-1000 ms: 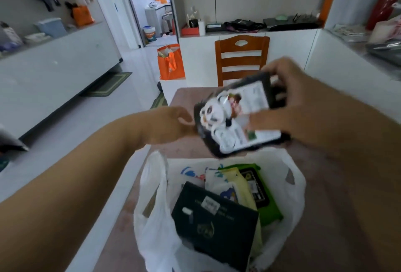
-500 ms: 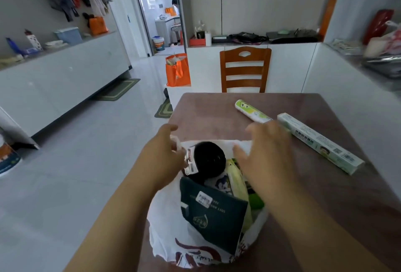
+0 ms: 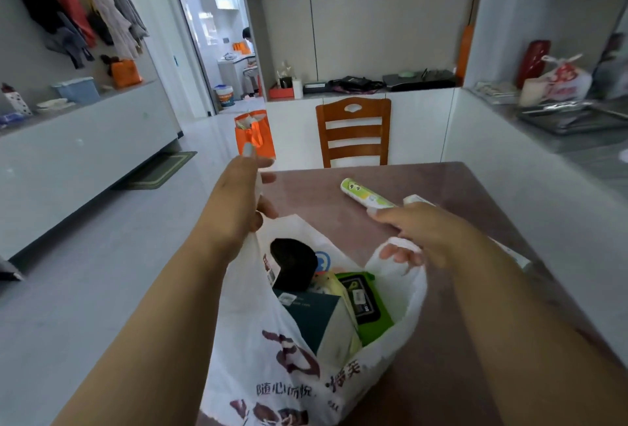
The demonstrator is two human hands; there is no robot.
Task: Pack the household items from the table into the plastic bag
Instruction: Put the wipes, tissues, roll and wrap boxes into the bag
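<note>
Plastic bag (image 3: 272, 357) now lifted open, left hand (image 3: 234, 208) and right hand (image 3: 421, 238) newly gripping its handles.

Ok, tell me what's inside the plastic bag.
Inside the plastic bag: a black round item, a dark green box, a yellowish packet and a green wipes pack. Anything beneath them is covered.

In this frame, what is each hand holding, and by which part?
Left hand grips the plastic bag by its left handle. Right hand has the right handle looped over its fingers.
</note>
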